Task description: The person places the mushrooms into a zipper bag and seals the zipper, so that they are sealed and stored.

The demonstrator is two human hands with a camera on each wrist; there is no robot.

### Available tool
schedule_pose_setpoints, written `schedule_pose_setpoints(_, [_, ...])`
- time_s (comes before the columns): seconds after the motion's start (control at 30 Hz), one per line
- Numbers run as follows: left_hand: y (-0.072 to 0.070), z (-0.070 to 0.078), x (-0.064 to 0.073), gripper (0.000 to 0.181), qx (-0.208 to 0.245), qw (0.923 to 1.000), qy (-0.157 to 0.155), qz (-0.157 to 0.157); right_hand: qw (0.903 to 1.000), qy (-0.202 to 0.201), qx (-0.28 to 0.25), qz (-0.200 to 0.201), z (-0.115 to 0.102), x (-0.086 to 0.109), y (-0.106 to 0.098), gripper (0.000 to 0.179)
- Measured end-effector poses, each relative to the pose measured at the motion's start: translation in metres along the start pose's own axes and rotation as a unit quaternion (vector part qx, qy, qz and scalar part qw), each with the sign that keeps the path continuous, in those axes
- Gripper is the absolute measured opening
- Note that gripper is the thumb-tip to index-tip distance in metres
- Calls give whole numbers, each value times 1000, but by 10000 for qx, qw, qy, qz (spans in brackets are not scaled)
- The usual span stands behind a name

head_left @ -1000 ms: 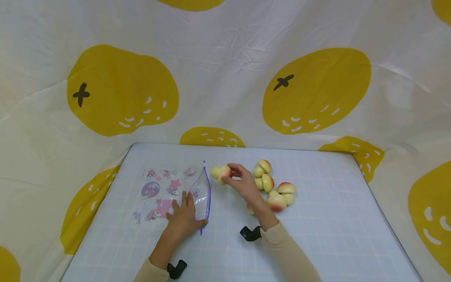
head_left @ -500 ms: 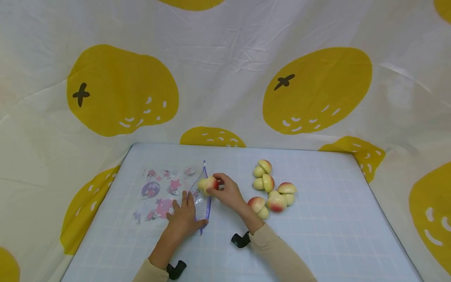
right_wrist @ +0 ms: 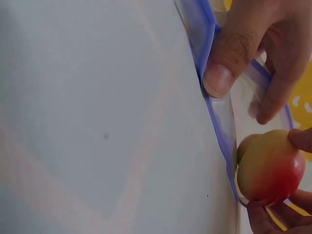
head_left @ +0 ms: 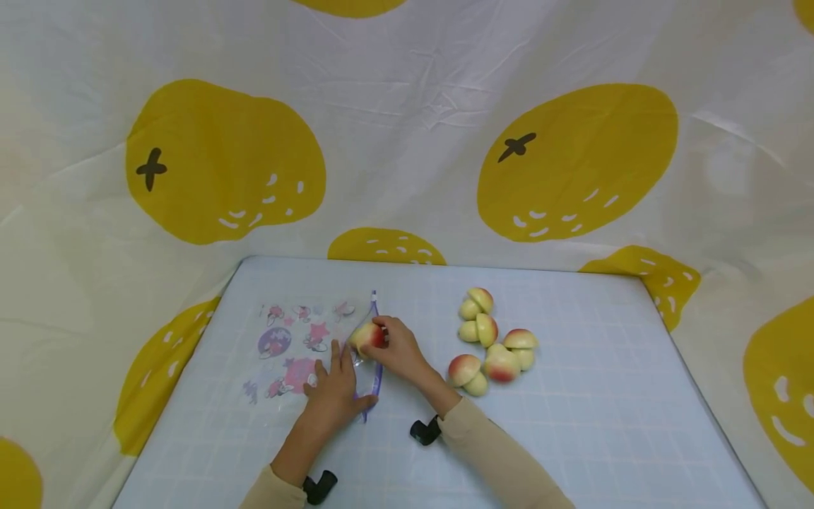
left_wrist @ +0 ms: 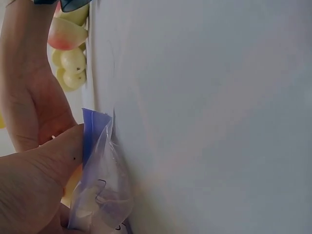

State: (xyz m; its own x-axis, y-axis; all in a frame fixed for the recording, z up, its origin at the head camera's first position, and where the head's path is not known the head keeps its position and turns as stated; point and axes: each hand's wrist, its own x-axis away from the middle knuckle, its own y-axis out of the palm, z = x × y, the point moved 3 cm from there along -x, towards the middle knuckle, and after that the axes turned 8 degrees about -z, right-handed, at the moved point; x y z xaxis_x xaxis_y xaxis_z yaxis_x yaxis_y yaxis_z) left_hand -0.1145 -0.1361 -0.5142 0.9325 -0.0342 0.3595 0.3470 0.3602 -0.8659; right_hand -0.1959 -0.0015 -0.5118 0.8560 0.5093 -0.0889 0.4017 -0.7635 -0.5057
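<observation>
A clear zip bag with pink and purple prints lies flat on the left part of the table, its purple-edged mouth facing right. My left hand rests on the bag beside that mouth, fingers spread and straight; its thumb presses the purple zip edge in the right wrist view. My right hand pinches a yellow toy mushroom with a red-tinged cap. In the right wrist view the mushroom is at the gaping mouth, stem end toward the inside.
Several more toy mushrooms lie in a loose cluster right of the bag. The table has a pale checked cover. Behind it hangs a white cloth with large yellow fruit prints.
My right hand has carried the toy mushroom left and slightly toward me, from beside the bag to its mouth. The left hand has stayed on the bag.
</observation>
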Motion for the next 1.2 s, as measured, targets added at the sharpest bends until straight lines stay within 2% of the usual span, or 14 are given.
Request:
schedule_pose_setpoints(0.23, [2,-1,3,113,-36,9997,163,198,9992,72,299,239,3,-10,5,56])
schedule_pose_setpoints(0.53, [4,-1,2,116,-137,9989,269,369,9962,347,235,760,7,-21,11,56])
schedule_pose_setpoints(0.67, [4,-1,3,117,-181,9985,303,426,9963,387,172,754,5,-24,14,56])
schedule_pose_setpoints(0.8, [5,-1,5,116,-212,9976,401,530,9969,325,93,710,3,-26,16,44])
schedule_pose_setpoints(0.9, [6,-1,5,116,-233,9971,439,567,9966,382,-297,665,6,-26,18,38])
schedule_pose_setpoints(1.0, [6,0,5,118,-249,9969,444,591,9926,442,-932,646,8,-25,20,38])
schedule_pose_setpoints(1.2, [6,-1,6,117,-308,9961,471,682,9797,13,-1952,455,8,-26,22,30])
